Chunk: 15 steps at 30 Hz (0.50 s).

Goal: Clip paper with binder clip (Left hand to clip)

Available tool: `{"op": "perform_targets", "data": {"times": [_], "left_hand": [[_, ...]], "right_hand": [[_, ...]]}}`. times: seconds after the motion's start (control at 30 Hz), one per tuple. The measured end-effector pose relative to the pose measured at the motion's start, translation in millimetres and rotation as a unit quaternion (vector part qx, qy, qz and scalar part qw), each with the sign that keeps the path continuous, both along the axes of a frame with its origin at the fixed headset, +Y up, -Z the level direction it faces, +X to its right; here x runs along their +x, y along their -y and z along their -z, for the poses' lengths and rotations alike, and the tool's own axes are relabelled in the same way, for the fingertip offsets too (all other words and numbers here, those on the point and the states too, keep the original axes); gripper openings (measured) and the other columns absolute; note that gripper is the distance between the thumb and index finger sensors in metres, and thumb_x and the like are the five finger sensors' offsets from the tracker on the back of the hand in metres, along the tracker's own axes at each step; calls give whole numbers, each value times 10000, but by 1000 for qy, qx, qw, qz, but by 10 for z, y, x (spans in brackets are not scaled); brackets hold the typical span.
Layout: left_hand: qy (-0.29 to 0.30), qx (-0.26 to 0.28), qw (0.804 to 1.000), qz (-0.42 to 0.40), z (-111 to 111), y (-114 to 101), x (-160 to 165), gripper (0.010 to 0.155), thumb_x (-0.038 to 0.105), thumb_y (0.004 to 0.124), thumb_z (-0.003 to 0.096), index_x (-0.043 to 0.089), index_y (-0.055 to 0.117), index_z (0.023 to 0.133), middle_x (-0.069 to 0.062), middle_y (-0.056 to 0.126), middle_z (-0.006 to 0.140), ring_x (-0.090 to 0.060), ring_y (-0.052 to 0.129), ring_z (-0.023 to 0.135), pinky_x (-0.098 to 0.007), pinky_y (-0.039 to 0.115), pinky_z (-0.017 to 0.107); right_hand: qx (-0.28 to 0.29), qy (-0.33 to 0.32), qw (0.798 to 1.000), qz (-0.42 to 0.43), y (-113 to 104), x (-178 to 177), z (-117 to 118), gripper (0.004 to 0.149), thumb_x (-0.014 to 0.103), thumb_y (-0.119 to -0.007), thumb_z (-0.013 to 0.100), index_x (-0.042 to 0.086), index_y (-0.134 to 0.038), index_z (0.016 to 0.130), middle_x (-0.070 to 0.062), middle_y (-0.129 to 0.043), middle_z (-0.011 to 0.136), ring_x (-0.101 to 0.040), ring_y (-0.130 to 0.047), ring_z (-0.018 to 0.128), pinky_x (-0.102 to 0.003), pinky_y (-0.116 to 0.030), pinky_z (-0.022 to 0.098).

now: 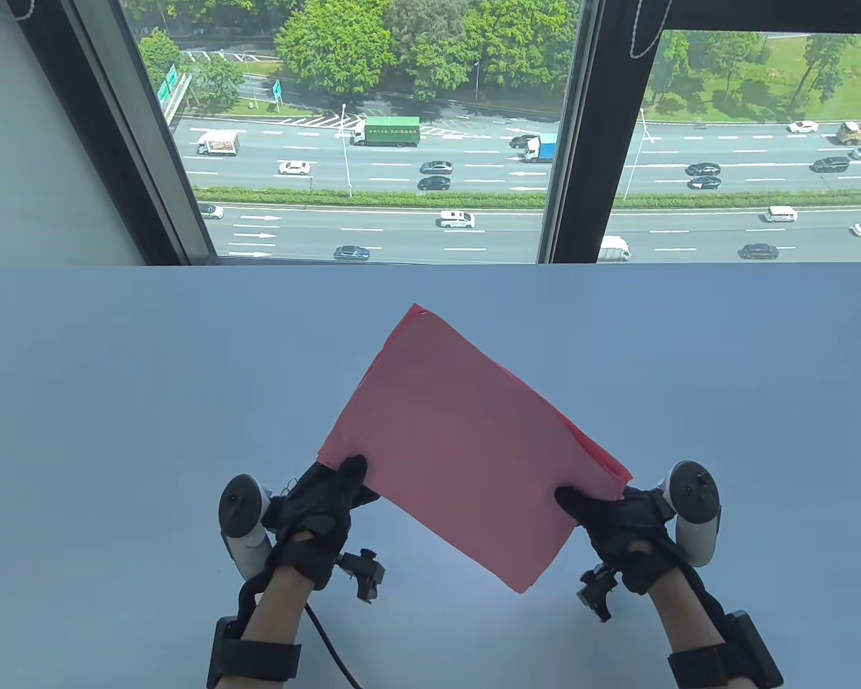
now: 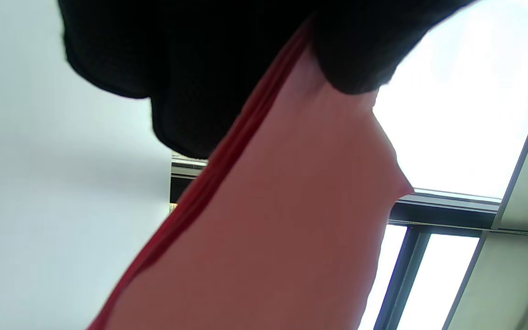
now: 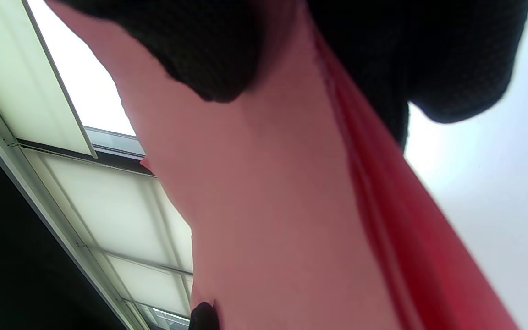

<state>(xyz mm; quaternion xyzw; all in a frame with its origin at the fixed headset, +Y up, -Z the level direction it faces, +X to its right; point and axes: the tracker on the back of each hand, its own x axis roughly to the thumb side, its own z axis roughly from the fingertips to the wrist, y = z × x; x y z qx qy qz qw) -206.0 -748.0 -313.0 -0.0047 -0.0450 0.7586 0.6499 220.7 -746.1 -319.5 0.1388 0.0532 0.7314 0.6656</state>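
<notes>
Nearest you, your left hand (image 1: 323, 502) pinches the paper (image 1: 466, 445) at its left corner: the thumb lies on top of the sheet and the fingers (image 2: 190, 91) go under it, clamped on the edge. Your right hand (image 1: 617, 524) holds the opposite side the same way, thumb on the upper face, fingers (image 3: 452, 59) beneath, closed on the paper. Between the two hands the lowest corner points back toward you, and the stack is lifted off the desk (image 1: 115, 402), tilted like a diamond with its far corner toward the window (image 1: 373, 129).

There are two gloved hands, each with one grey tracker strapped on, and one stack of paper. The wrist views show several thin sheets layered at the edge; how many cannot be told. No binder clip can be made out in any view.

The paper is pink-red, rectangular, thin and slightly bowed. The gloves are black knit fabric. The desk is smooth, pale and matte. Beyond it, dark frames hold the window glass.
</notes>
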Motion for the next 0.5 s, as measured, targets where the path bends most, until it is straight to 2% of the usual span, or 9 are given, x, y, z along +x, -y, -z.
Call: {"op": "perform_targets", "data": {"times": [0.07, 0.13, 0.3, 0.43, 0.5], "left_hand": [[11, 12, 1000, 10, 15, -35, -53, 515, 436, 802, 463, 246, 845, 939, -51, 972, 865, -304, 1021, 693, -527, 799, 551], [15, 23, 999, 45, 13, -72, -104, 574, 447, 811, 462, 252, 775, 1001, -65, 907, 940, -333, 961, 775, -556, 754, 588], [-53, 55, 986, 147, -17, -150, -218, 661, 452, 830, 448, 267, 677, 1064, -90, 788, 1044, -381, 819, 909, -595, 684, 627], [-56, 69, 978, 187, -22, -165, -232, 734, 452, 858, 437, 301, 586, 1102, -83, 646, 1130, -403, 634, 1017, -619, 595, 671], [-36, 72, 975, 206, -12, -166, -210, 763, 456, 874, 432, 321, 557, 1113, -82, 590, 1157, -409, 557, 1046, -631, 549, 687]], "right_hand": [[-3, -1, 1000, -7, -15, 38, 10, 454, 274, -835, 447, 161, -878, 884, -99, -1040, 660, -317, -1063, 444, -529, -828, 413], [-2, 1, 1000, -12, -43, 81, 10, 453, 269, -836, 446, 157, -882, 882, -104, -1038, 661, -324, -1060, 448, -536, -822, 417], [23, 29, 997, -66, -137, 210, -8, 446, 257, -837, 437, 175, -897, 872, -97, -1032, 669, -332, -1049, 470, -543, -811, 432], [31, 31, 994, -100, -168, 230, -14, 440, 251, -841, 431, 181, -911, 860, -94, -1026, 688, -340, -1043, 495, -549, -803, 445], [29, 18, 994, -106, -172, 219, -16, 440, 249, -843, 429, 179, -917, 857, -102, -1018, 707, -356, -1034, 517, -563, -791, 456]]}}
